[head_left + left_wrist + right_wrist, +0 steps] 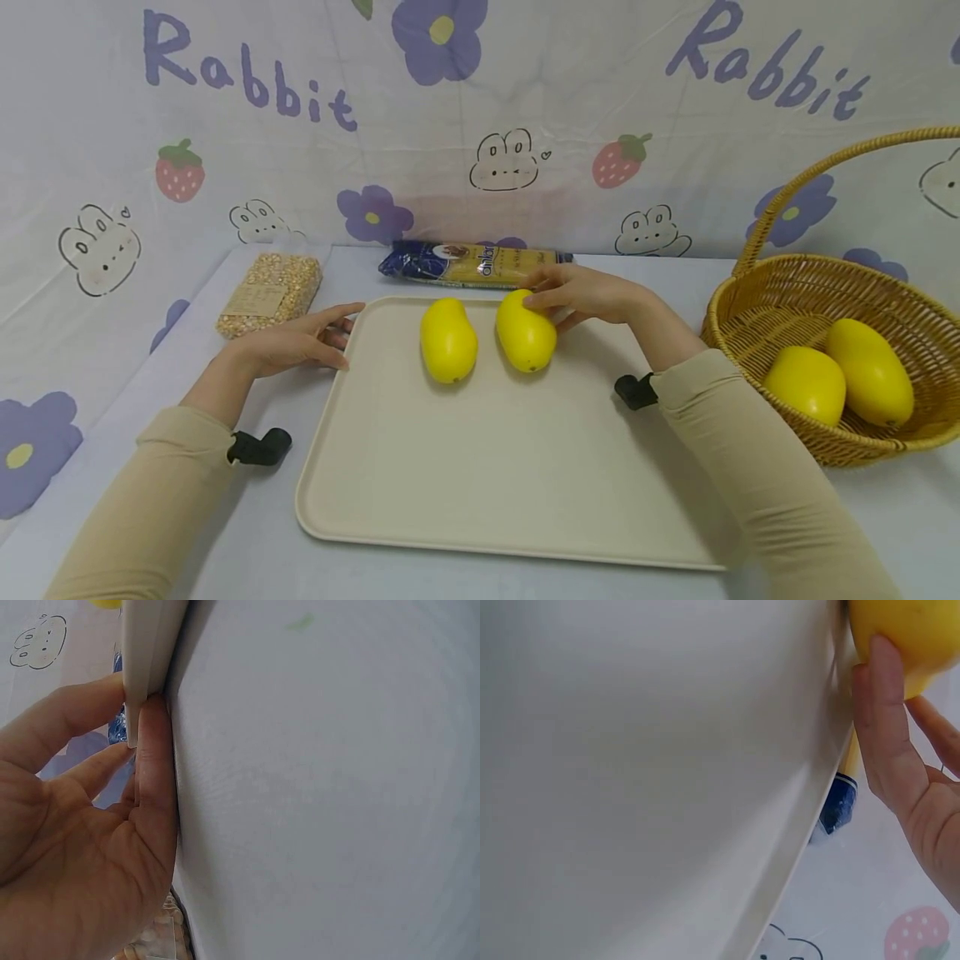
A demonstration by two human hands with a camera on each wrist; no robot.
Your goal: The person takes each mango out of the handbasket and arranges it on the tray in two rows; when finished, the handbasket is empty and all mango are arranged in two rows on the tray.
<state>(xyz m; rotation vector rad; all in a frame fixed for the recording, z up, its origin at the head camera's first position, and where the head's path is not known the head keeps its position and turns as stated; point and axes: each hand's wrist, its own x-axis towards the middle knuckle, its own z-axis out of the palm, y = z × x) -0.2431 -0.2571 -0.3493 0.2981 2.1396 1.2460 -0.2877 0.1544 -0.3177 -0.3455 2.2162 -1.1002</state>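
The right hand [600, 293] held the right mango [525, 337], its fingers clamped on the fruit's right side and far end. That yellow mango was over the far part of the beige tray [487, 467], close to the rim; whether its full weight rested there could not be told. The left mango [448, 342] lay just beside it on the tray, a narrow gap between the two, with no hand touching it.

The left hand [296, 343] gripped the tray at its far left corner. In the left wrist view its fingers pinched the rim from above and below, one of them between the tray and the white table [360, 575].

To the right stood a woven basket [772, 325] with a tall curved handle. Inside it were a front mango [806, 385] and a rear mango [870, 372], side by side. A blue and yellow packet [480, 262] lay lengthwise just behind the tray. A clear bag of corn kernels [281, 287] with a pale label lay beyond the left hand. Both sleeves [772, 467] were tan. Behind everything hung a white cloth [420, 142] printed with rabbits, strawberries and purple flowers.
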